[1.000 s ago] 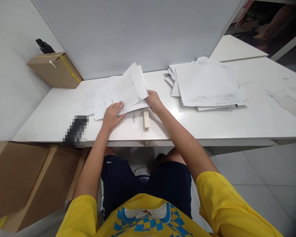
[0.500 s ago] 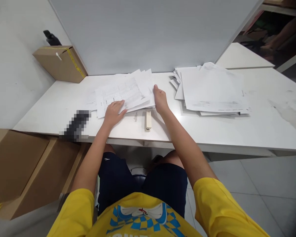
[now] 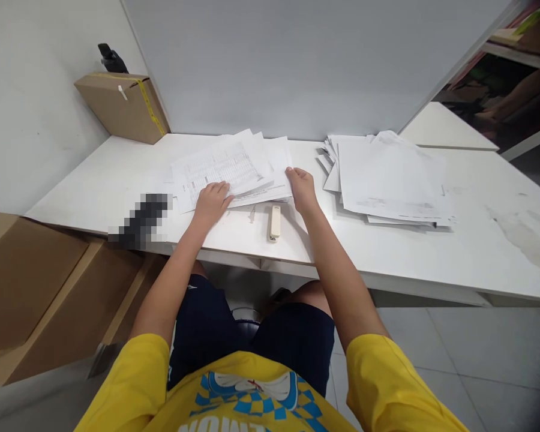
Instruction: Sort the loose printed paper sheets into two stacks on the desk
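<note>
A loose, fanned stack of printed papers (image 3: 222,165) lies on the white table in front of me. My left hand (image 3: 211,203) rests on its near edge, fingers stretched out over the top sheet. At the right edge, my right hand (image 3: 302,187) pinches a paper sheet (image 3: 279,159) between thumb and fingers. A cream stapler (image 3: 275,223) lies on the table between my forearms, just below the stack and touched by neither hand.
Another pile of papers (image 3: 391,177) sits to the right on the table (image 3: 472,240). A cardboard box (image 3: 121,108) leans at the back left, with a black object (image 3: 112,59) behind it. A pixelated dark item (image 3: 144,219) lies at left; open cartons (image 3: 31,288) stand below.
The view has turned slightly. My right hand stays on the stack's right edge, and the sheets there have shifted, showing more print below the top sheet. My left hand stays on the papers.
</note>
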Demonstrator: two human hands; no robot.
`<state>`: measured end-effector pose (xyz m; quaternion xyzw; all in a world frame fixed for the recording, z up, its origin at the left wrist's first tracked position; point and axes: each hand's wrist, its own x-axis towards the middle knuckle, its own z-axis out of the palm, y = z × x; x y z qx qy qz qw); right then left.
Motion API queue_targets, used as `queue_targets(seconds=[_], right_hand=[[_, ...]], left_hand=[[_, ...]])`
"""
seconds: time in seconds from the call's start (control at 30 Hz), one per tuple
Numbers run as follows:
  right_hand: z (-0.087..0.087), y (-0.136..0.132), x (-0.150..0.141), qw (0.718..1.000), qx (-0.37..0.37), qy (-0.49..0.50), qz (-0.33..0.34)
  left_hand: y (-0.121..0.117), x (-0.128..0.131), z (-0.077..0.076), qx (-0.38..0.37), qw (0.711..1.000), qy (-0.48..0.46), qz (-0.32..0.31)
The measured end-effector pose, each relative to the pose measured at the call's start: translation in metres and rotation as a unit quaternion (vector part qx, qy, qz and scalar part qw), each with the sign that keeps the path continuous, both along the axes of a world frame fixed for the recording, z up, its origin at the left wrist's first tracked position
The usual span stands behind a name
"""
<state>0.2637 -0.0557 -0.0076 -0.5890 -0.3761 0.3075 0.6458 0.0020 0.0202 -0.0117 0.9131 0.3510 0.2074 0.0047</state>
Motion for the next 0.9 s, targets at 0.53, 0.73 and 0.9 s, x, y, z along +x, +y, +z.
queue_targets(seconds=[0.53,0.73,0.9], right_hand=[[0.0,0.0,0.002,0.98,-0.049,-0.131,-0.139],[0.021,-0.028,0.007,0.998,0.031,-0.056,-0.028],[0.029,-0.091,0.0,0.996,0.012,0.024,0.09]], left_hand=[[0.003,-0.017,-0.006,0.099,0.981,-0.167,0.028],[-0.035,-0.007,-0.005,0.192,0.95,-0.23,-0.084],[-0.069,-0.022,-0.011,0.231,0.944,-0.176,-0.156]])
